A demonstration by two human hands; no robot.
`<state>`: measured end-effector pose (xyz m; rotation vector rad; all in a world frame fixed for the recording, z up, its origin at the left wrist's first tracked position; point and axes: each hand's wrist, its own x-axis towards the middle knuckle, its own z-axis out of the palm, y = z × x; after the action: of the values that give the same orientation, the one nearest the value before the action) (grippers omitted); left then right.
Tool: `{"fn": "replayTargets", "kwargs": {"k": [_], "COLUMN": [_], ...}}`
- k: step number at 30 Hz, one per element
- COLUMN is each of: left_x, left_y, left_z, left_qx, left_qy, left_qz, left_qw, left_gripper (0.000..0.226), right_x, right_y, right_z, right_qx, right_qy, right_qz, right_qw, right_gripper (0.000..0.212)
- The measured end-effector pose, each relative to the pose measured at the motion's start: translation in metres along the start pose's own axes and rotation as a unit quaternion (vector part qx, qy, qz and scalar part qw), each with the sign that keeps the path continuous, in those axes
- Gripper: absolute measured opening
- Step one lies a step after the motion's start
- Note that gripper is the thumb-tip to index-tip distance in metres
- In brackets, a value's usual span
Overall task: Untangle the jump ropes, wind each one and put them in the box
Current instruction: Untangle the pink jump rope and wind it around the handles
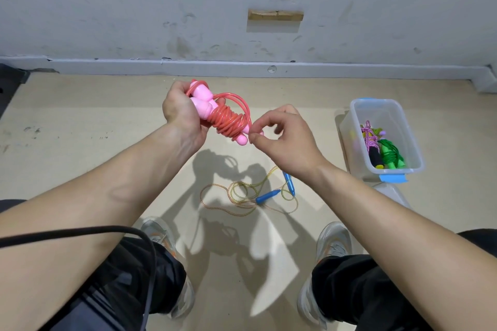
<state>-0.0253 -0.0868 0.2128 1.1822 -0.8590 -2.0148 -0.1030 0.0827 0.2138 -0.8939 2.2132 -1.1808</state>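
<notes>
Holding the pink rope above the middle of the floor, the left hand grips its two handles and the coil round them, while the right hand pinches the last loose loop. If this pinch slips before the end is tucked, the stiff coil may spring open, I think. I count four ropes: this one, the blue-handled rope loose on the floor, and a purple rope and a green rope in the one box near the floor's right edge.

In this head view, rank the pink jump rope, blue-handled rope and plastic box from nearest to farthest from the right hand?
1. Pink jump rope, pinched by the right hand.
2. Blue-handled rope, on floor below.
3. Plastic box, farther right.
</notes>
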Motion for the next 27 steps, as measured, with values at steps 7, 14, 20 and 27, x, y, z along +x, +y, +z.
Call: {"fn": "replayTargets", "kwargs": {"k": [7,14,20,27], "left_x": [0.003,-0.007,-0.012,-0.002], "left_y": [0.001,-0.006,-0.015,-0.023], "left_z": [-0.003,-0.001,0.001,-0.003], "left_qx": [-0.031,-0.022,0.045,0.163], "left_qy": [-0.024,-0.044,-0.019,0.0], "left_qz": [-0.046,-0.072,-0.023,0.06], "left_qw": [0.998,0.996,0.999,0.985], "left_gripper": [0.025,0.018,0.021,0.032], "right_x": [0.003,0.004,0.002,0.002], "right_y": [0.01,0.013,0.009,0.007], "right_z": [-0.005,0.004,0.0,-0.005], "right_qx": [0.171,0.17,0.169,0.179], "right_qy": [-0.078,-0.115,-0.124,-0.168], "right_qz": [0.062,0.045,0.004,0.043], "right_qw": [0.98,0.978,0.978,0.968], "right_gripper": [0.037,0.04,0.034,0.046]}}
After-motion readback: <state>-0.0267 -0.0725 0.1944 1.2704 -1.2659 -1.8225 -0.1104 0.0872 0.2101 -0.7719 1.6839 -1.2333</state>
